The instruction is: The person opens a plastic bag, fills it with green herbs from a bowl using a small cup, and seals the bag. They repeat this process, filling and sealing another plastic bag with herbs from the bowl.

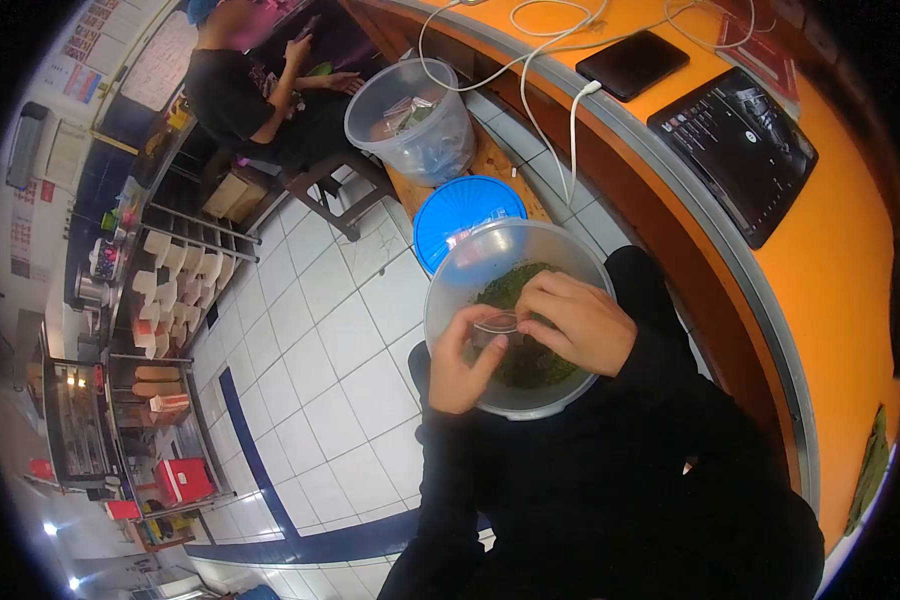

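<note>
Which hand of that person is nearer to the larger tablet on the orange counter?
The right hand: it is over the plastic tub, on the side toward the larger tablet. The left hand is on the tub's side away from the counter.

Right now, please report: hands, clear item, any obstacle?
Left hand and right hand holding clear item. Green leaves below, in tub. No visible obstacle.

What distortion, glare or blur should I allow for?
Head view throughout: fisheye distortion bows the orange counter; two lamps glare at lower left; left hand and right hand look fairly clear, but the see-through item between them is hard to make out.
</note>
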Tool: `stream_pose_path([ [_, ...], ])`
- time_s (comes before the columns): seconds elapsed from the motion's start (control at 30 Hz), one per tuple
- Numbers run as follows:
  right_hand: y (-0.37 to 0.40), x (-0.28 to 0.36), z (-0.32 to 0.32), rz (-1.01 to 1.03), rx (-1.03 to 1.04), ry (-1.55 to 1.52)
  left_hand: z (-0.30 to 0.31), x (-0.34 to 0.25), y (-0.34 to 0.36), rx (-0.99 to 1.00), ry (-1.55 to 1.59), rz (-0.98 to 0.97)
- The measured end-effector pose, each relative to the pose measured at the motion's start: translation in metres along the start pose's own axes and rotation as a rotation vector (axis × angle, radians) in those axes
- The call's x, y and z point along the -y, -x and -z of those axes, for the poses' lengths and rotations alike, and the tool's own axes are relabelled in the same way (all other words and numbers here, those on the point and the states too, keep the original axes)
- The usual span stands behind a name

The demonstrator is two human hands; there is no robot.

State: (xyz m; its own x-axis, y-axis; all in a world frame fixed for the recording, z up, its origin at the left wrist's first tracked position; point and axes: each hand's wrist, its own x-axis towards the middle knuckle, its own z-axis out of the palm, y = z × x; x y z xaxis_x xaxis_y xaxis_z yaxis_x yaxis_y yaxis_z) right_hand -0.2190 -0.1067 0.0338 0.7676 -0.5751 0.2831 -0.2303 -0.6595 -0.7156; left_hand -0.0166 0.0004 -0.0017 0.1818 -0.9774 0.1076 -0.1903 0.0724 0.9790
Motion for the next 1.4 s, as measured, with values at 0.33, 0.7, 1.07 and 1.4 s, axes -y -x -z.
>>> stream_pose_path([
  [0.33,-0.002,0.002,0.002,-0.040,0.024,-0.081,0.008,0.013,0.007,-0.090,0.102,0.038],
  [0.7,-0.005,0.004,0.003,-0.074,0.022,-0.155,0.006,0.015,0.010,-0.177,0.115,0.048],
  [1.07,-0.013,0.005,-0.015,-0.008,-0.007,-0.213,0.003,0.005,0.010,-0.116,-0.138,-0.003],
  [1.4,-0.015,0.006,-0.019,-0.012,0.007,-0.141,-0.002,-0.002,0.006,-0.140,-0.188,-0.072],
])
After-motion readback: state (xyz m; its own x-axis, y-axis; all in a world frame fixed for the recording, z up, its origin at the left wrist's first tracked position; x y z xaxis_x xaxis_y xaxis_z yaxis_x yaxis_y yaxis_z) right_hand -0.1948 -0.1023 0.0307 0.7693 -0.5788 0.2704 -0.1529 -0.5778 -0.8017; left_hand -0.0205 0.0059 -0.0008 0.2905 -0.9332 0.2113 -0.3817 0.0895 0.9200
